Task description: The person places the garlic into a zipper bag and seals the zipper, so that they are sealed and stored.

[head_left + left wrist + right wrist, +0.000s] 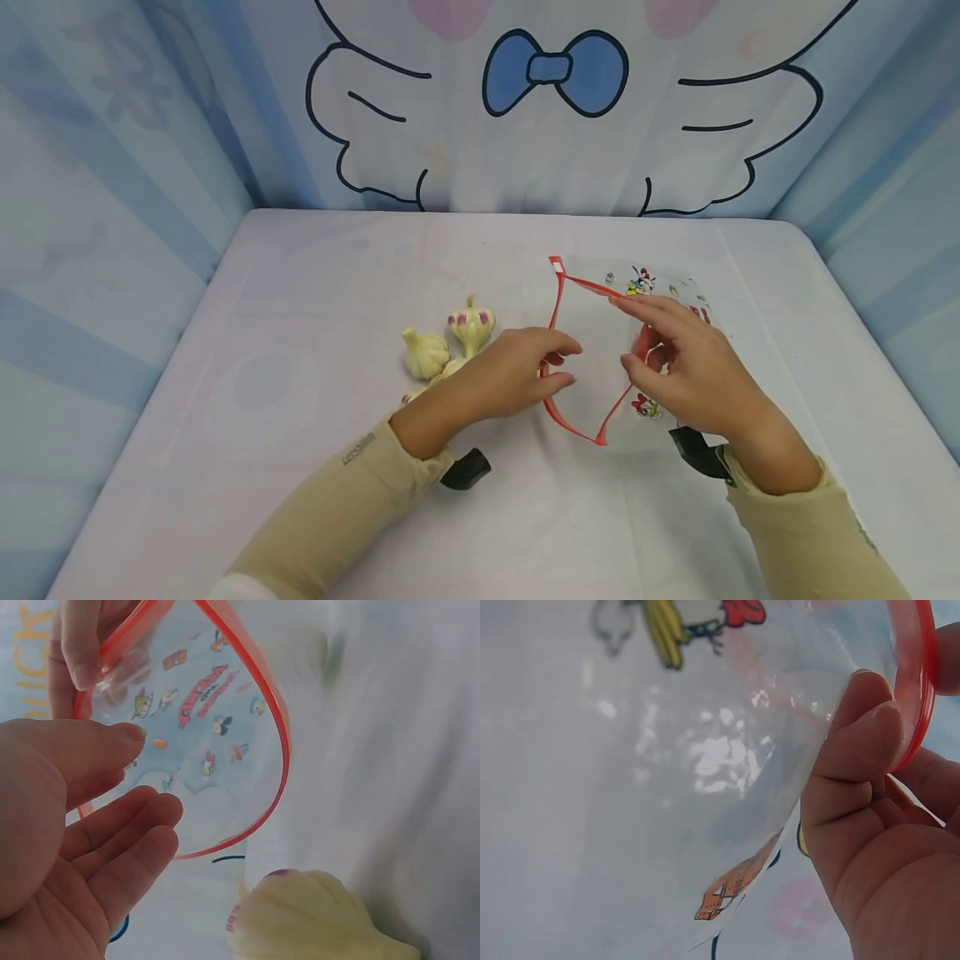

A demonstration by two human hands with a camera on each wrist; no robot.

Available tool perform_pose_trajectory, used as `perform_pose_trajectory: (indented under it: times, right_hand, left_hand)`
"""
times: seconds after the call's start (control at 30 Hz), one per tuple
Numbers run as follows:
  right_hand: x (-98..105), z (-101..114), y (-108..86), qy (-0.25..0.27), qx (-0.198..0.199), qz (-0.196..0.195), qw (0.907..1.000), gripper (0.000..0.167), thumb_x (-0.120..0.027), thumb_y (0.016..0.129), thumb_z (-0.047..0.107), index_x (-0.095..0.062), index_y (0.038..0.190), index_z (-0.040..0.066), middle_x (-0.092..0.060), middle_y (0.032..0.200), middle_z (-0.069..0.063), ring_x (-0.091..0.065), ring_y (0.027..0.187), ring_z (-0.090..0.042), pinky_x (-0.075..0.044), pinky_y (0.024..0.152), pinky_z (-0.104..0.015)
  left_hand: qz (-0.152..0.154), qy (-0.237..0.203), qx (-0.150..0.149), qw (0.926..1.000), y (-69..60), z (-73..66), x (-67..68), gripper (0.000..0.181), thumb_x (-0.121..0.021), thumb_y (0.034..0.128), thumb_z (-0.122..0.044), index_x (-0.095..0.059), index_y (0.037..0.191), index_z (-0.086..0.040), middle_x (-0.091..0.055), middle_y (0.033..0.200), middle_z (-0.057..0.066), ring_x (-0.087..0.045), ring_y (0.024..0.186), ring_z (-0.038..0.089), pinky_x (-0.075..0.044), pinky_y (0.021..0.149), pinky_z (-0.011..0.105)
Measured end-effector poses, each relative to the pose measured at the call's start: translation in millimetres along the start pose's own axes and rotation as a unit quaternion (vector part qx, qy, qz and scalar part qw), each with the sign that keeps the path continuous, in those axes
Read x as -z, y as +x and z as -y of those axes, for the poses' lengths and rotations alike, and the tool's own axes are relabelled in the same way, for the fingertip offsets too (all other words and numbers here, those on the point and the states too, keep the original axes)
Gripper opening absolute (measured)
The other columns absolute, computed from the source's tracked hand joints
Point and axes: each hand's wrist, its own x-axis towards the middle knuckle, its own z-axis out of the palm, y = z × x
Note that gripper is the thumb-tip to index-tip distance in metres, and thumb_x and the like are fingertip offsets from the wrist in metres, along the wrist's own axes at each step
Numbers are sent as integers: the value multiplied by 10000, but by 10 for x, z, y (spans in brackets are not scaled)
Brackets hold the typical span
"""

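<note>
The clear plastic pouch (645, 283) w/ cartoon pics is at the middle right of the head view, over the counter (225, 400); can't tell how much of it rests there. Its red rim (567, 426) is spread wide, so the mouth makes a big loop. The loop's long way runs from top to bottom of the frame, w/ the low end a bit more to the right. The mouth looks mostly left, the side where the garlic bulbs (426, 354) sit.

The R hand (693, 371) grips the right side of the mouth, thumb & fingers pinched on the rim & thin plastic. The L hand (517, 371) is at the left side. Its fingers & thumb are apart, a bit bent, w/ tips over the loop. Can't tell if they touch the rim.

The bulbs make a small bunch just left of the L hand & partly hid by it. So the L hand is the near one, & it's btwn the garlic & the mouth, but its fingers point right, away from the garlic. The top bulb (471, 325) has its stem toward the top of the frame.

Up top, a blue bow (555, 71) shows on the curtain (555, 167).
</note>
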Motion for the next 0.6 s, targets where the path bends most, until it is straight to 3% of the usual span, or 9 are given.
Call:
perform_pose_trajectory:
  times: [0.6]
  right_hand:
    - [12, -35, -12, -9, 29, -30, 10000, 614, -715, 798, -93, -561, 1387, -13, -574, 1237, -125, -536, 739, -58, -468, 672, -95]
  left_hand:
    - [-251, -193, 475, 9984, -286, 125, 187, 403, -747, 922, -205, -650, 1298, -95, -635, 1274, 12, -573, 1191, 178, -475, 995, 316]
